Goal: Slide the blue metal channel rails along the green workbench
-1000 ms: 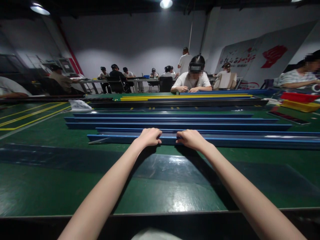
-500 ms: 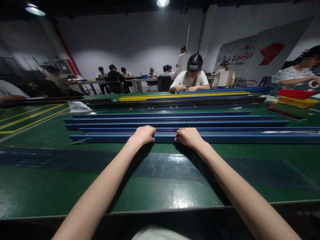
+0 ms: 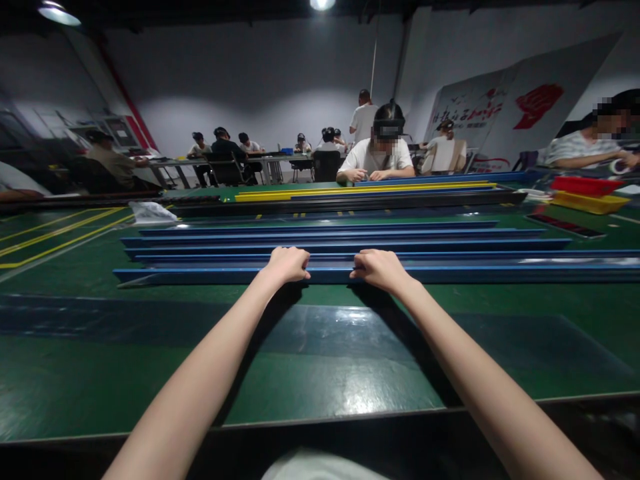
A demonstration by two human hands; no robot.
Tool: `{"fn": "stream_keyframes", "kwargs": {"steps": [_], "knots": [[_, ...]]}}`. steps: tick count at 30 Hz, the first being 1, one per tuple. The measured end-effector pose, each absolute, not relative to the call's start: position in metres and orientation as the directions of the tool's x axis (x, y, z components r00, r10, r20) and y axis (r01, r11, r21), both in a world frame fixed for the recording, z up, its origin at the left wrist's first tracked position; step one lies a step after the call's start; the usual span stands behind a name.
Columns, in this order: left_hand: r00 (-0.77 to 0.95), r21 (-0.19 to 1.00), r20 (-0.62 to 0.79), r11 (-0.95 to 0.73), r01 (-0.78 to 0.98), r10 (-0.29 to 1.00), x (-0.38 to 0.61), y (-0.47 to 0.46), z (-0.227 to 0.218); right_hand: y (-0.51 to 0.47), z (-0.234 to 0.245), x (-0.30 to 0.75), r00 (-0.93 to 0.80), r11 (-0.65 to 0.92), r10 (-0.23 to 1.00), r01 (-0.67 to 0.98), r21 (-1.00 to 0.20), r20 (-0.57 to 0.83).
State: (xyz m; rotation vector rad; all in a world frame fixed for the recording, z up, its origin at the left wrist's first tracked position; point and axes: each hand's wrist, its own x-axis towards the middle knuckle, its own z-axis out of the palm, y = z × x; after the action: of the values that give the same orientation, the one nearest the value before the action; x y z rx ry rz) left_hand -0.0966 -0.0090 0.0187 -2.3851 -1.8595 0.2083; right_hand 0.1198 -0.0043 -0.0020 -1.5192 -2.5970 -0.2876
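Observation:
A long blue channel strip (image 3: 330, 275) with raised edges lies across the green table in front of me. My left hand (image 3: 290, 264) is closed over it left of the middle, fingers curled on its near wall. My right hand (image 3: 378, 268) grips the same strip a short way to the right, thumb side facing the left hand. The strip's left end lies on the table, and its right end runs out of view. Just behind it are several more blue strips (image 3: 350, 245), parallel to it.
A clear flat sheet (image 3: 340, 333) lies between me and the strip. Farther back are yellow strips (image 3: 360, 192), a black strip (image 3: 350, 201) and a crumpled plastic bag (image 3: 153, 213). Red (image 3: 585, 186) and yellow (image 3: 590, 202) trays stand at right. A co-worker (image 3: 377, 157) sits opposite.
The blue channel strip has slid left along the table, its left end now farther out. Both hands stay closed on it in nearly the same place. The view has shifted slightly.

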Motion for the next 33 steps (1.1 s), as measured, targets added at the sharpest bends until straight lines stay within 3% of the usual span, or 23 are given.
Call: {"fn": "stream_keyframes", "kwargs": {"steps": [6, 13, 16, 22, 33], "knots": [[0.036, -0.201, -0.127, -0.061, 0.978, 0.991, -0.121, -0.014, 0.028, -0.006, -0.002, 0.154, -0.436, 0.420, 0.870, 0.900, 0.117, 0.229], [-0.047, -0.277, -0.101, 0.017, 0.961, 0.994, -0.123, -0.017, 0.030, -0.007, -0.013, 0.137, -0.392, 0.387, 0.873, 0.919, 0.078, 0.291], [0.009, -0.270, -0.051, -0.023, 0.963, 0.999, -0.114, -0.017, 0.028, -0.007, -0.014, 0.120, -0.402, 0.392, 0.867, 0.915, 0.096, 0.295], [0.187, -0.012, 0.048, -0.187, 0.982, 0.981, -0.091, -0.011, 0.018, -0.007, -0.014, 0.085, -0.429, 0.417, 0.851, 0.903, 0.105, 0.305], [0.151, -0.043, 0.145, -0.146, 0.988, 0.978, -0.100, -0.001, 0.004, -0.004, -0.014, 0.107, -0.413, 0.396, 0.862, 0.911, 0.118, 0.293]]}}
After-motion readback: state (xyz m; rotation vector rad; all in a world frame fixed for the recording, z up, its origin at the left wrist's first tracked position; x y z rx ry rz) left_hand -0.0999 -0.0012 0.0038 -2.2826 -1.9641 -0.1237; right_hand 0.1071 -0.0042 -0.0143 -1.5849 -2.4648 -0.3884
